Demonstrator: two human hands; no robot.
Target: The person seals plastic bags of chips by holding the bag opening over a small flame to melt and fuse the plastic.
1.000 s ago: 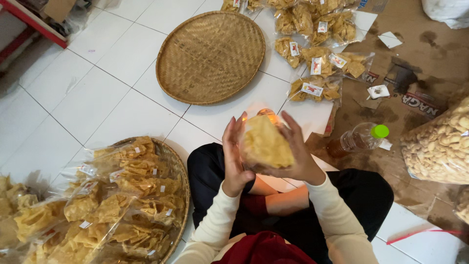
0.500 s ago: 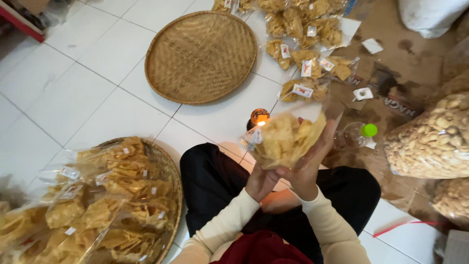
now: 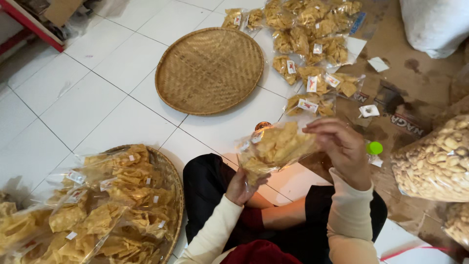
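The bag (image 3: 276,149) of chips has swung from upright to lying sideways above the lap. Left hand (image 3: 241,188) pinches its lower end; right hand (image 3: 342,146), fingers clenched, grips the open mouth, now nearer the candle (image 3: 262,125).

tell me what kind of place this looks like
Probably a home snack-packing spot on a tiled floor: sealed bags of chips lie in piles, a woven tray sits nearby, and both hands hold a clear bag of chips.

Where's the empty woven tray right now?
In the head view, the empty woven tray lies on the white tiled floor, upper centre, just left of the pile of sealed cracker bags.
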